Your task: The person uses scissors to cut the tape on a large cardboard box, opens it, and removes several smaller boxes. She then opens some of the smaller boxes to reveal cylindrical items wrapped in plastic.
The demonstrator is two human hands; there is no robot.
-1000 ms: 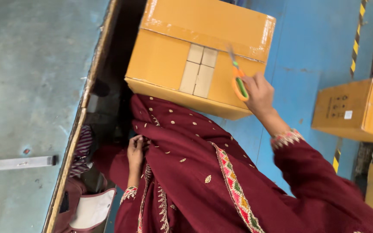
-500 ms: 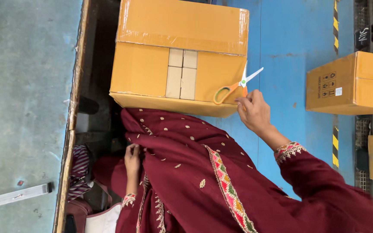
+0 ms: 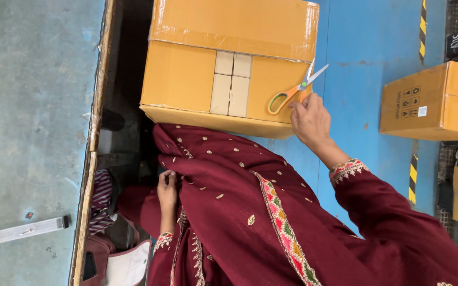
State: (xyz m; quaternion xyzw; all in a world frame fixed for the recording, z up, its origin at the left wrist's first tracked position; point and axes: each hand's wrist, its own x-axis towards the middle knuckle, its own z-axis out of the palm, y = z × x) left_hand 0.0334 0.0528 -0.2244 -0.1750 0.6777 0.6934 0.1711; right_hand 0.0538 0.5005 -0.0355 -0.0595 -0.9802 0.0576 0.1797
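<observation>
Scissors, orange loop handles, lie on the taped cardboard box; right hand loosely curled, fingertips at the handle. Left hand grips maroon embroidered cloth.

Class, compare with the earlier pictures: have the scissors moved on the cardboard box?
Yes. The scissors now lie on the box nearer its pale labels, no longer gripped at the box's edge.

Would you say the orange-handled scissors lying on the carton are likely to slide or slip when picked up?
Probably stiff and light: the scissors look small beside the right hand. Lying flat on the taped carton, they shouldn't roll, but might slide on its smooth top. The open blades call for care.
</observation>
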